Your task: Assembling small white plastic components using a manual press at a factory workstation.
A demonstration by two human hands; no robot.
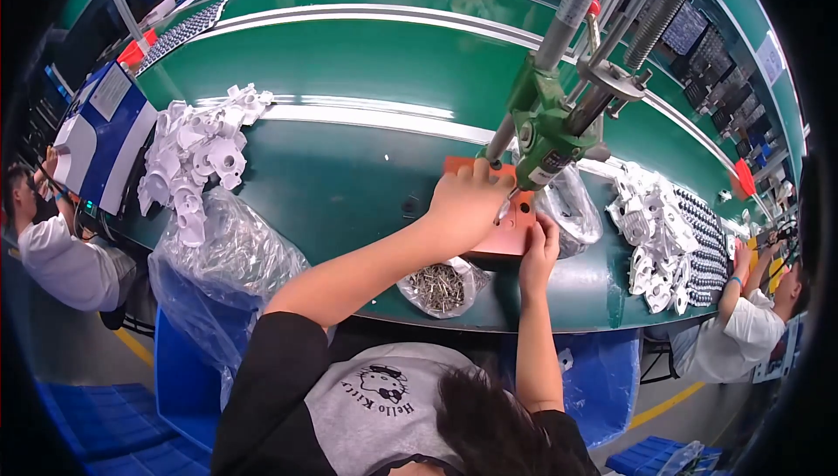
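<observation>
An orange-red block (499, 242) with dark round holes lies on the green bench under the head of a green hand press (548, 140). Over the block's left part is my left hand (471, 201), its fingers bent down beside the press's metal tip; what they hold is hidden. My right hand (541, 245) is at the block's right front edge with its fingers curled together, and anything in them is too small to make out. Just in front of the block sits a clear bag of small metal pins or screws (438, 288).
White plastic parts (196, 153) are heaped at the left, beside a clear plastic bag (231, 245) and a blue-and-white machine (105, 140). More white parts (650, 232) lie right, next to rows of dark pieces (703, 245). Blue bins (602, 380) stand below. Co-workers sit on both sides.
</observation>
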